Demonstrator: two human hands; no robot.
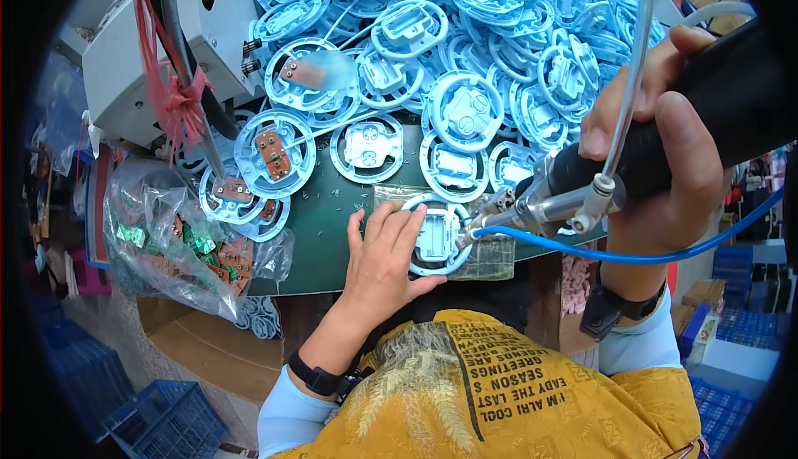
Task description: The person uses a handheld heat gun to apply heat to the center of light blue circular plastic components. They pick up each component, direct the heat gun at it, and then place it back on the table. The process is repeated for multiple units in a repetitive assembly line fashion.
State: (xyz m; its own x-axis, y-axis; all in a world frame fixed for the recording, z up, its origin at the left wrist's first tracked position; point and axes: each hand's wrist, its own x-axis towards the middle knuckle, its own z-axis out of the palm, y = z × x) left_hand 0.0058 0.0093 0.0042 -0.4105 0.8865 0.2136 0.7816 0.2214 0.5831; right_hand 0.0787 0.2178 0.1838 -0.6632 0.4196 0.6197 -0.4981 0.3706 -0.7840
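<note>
My left hand (382,255) holds a light-blue round plastic part (438,239) at the table's near edge, fingers and thumb around its left rim. The part has a ring and a boxy centre. My right hand (677,147) is wrapped around a thick black air screwdriver (736,98) with a metal nose. The tool comes in tilted from the right, its tip at the part's right edge. Whether the tip touches a screw is hidden. A block wrapped in clear tape (492,258) lies beneath the part.
Beyond my hands rises a big heap of similar blue parts (490,39). On the left, a few parts carry brown circuit boards (272,157). A plastic bag (150,280) holds boards. A grey machine (166,60), metal pole and blue hose (665,255) border the work area.
</note>
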